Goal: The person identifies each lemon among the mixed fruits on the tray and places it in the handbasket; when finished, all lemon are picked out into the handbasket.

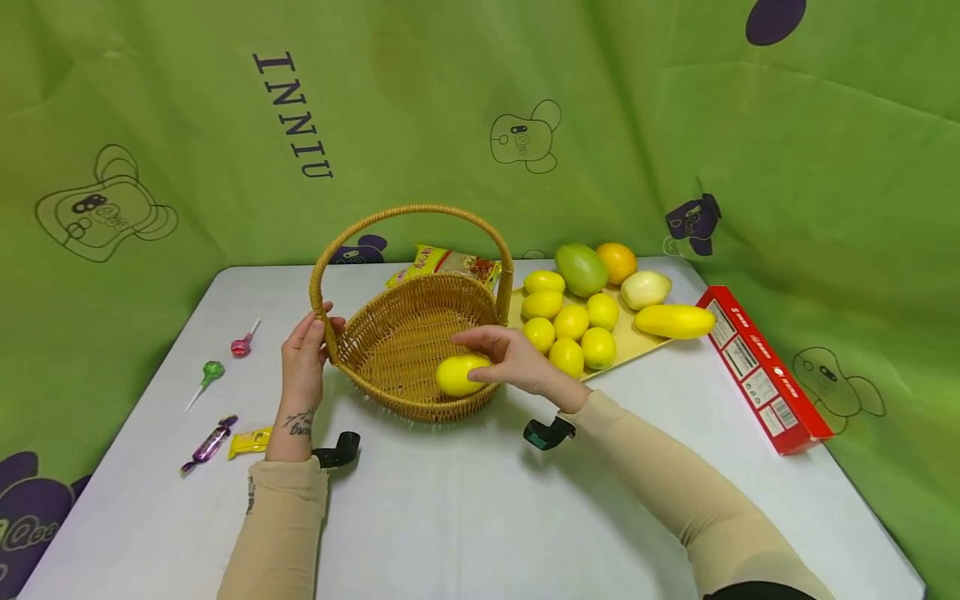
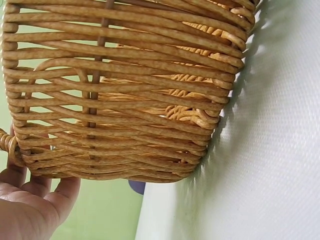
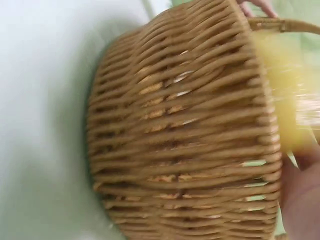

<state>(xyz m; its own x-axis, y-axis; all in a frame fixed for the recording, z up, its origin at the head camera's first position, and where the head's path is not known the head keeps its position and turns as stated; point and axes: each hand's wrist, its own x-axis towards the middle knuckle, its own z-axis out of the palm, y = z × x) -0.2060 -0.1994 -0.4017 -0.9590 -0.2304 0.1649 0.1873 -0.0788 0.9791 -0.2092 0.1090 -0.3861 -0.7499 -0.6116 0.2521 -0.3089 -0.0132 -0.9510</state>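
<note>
A woven wicker basket (image 1: 405, 333) with a tall arched handle stands mid-table. My left hand (image 1: 318, 329) grips its left rim where the handle meets it; in the left wrist view the fingers (image 2: 35, 187) curl behind the basket wall (image 2: 125, 100). My right hand (image 1: 480, 357) holds a yellow lemon (image 1: 456, 375) just inside the basket's near right rim. In the right wrist view the lemon (image 3: 285, 100) is a yellow blur above the basket wall (image 3: 190, 135), with my palm (image 3: 305, 195) at the right edge. Several more lemons (image 1: 570, 323) lie on a yellow tray (image 1: 636, 340) to the right.
The tray also bears a green mango (image 1: 581, 268), an orange (image 1: 617, 261), a pale fruit (image 1: 645, 289) and a long yellow fruit (image 1: 675, 321). A red box (image 1: 761, 367) lies at the right, a snack bag (image 1: 450, 262) behind the basket, lollipops (image 1: 242, 343) and candies (image 1: 210, 442) at the left.
</note>
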